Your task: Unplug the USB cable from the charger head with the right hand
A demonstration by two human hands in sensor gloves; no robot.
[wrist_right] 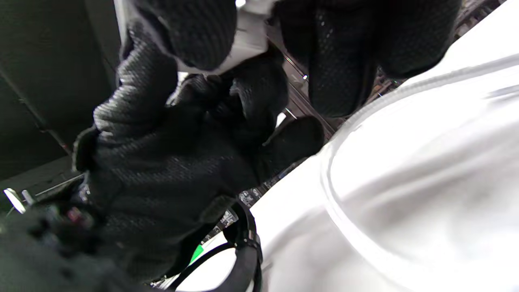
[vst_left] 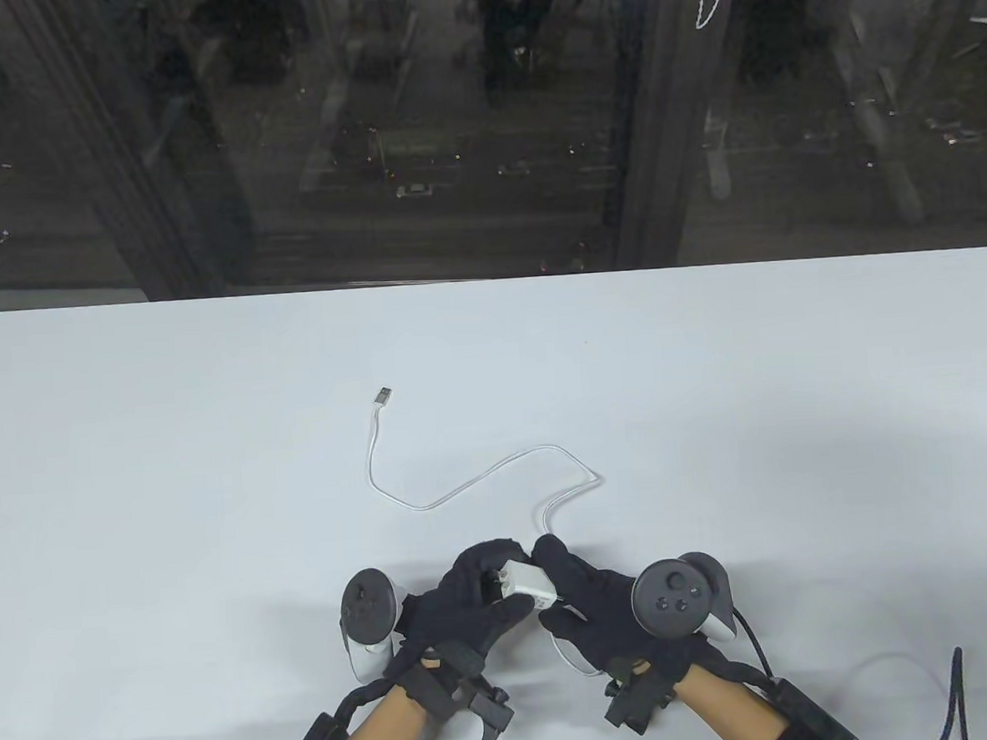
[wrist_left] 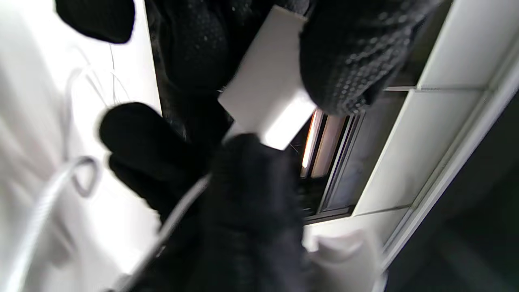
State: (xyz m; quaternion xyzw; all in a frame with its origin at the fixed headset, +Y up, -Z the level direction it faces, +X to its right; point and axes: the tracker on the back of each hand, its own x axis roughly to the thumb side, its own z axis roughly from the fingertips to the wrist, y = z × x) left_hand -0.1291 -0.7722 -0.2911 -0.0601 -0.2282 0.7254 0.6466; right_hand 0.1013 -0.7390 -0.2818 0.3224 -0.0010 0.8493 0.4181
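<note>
Smooth white table (vst_left: pixel 216 487); knit-gloved left hand (vst_left: pixel 466 606) and right hand (vst_left: pixel 595 602) both gripping boxy charger head (vst_left: pixel 528 585).

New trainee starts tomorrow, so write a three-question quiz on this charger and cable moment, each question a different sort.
1. True or false: the charger head lies flat on the table, untouched.
2. Multiple choice: where is the free plug of the USB cable? A) in the right hand B) on the table beyond the hands C) hanging off the table edge
3. Fill in: the charger head is held on its left side by the ___ hand.

Key: 1 false, both hands hold it between them; 2 B; 3 left.
</note>
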